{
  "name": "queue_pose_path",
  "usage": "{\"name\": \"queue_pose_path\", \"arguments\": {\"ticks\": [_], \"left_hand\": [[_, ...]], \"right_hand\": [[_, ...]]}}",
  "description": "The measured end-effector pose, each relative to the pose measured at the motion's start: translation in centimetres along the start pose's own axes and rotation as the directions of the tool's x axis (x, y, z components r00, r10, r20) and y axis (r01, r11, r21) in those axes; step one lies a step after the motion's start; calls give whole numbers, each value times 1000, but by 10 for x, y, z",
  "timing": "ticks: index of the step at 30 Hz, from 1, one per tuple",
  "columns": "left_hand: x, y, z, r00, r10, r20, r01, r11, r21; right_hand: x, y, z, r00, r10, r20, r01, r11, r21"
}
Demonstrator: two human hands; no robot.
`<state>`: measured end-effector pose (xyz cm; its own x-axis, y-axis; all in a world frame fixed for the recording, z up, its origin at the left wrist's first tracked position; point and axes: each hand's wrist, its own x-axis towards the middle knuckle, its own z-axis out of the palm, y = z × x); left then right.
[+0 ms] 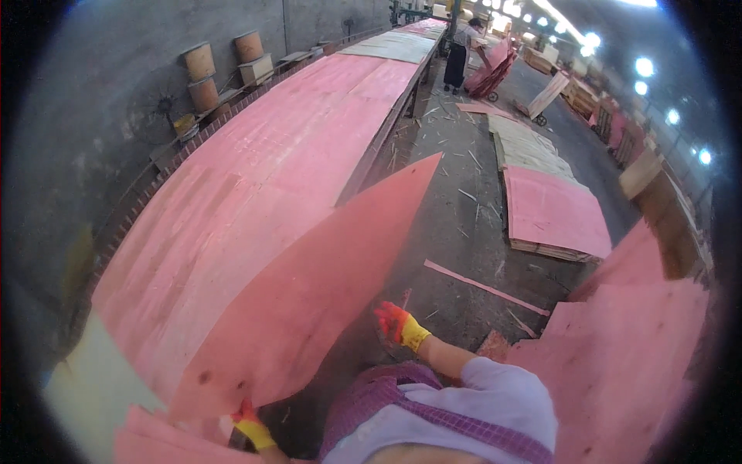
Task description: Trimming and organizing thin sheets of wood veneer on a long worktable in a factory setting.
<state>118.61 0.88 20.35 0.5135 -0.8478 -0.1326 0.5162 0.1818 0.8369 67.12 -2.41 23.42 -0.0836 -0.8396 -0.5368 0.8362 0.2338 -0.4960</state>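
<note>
A thin pinkish-red sheet of wood veneer (309, 286) is tilted and bowed over the near right side of a long veneer-covered table (255, 155), its far corner pointing up and away. My left hand (251, 425), in a red and yellow glove, grips the sheet's near edge, close to two dark knots. The sheet partly hides its fingers. To the right, my right hand (398, 323), gloved alike, is just off the sheet's right edge, its fingers loosely bent with nothing visible in them.
Stacked pink veneer (618, 348) lies at my right. A lower stack (553, 209) stands on the floor beyond a narrow pink strip (487, 286). Wood scraps litter the aisle. Farther off, a person (460, 58) stands by a loaded cart (492, 73). Drums (199, 62) line the left wall.
</note>
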Motion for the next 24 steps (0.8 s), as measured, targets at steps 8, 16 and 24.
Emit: {"name": "queue_pose_path", "arguments": {"ticks": [8, 16, 24], "left_hand": [[-23, 1, 18, 984, 118, 133, -156, 934, 321], [-12, 23, 25, 960, 10, 281, -153, 857, 492], [3, 3, -4, 988, -23, 156, -7, 983, 186]], "right_hand": [[13, 27, 30, 940, -55, 337, 133, 968, -215], [8, 58, 49, 944, -5, 329, 128, 926, -355], [-10, 53, 57, 982, 20, 187, 59, 911, -409]]}}
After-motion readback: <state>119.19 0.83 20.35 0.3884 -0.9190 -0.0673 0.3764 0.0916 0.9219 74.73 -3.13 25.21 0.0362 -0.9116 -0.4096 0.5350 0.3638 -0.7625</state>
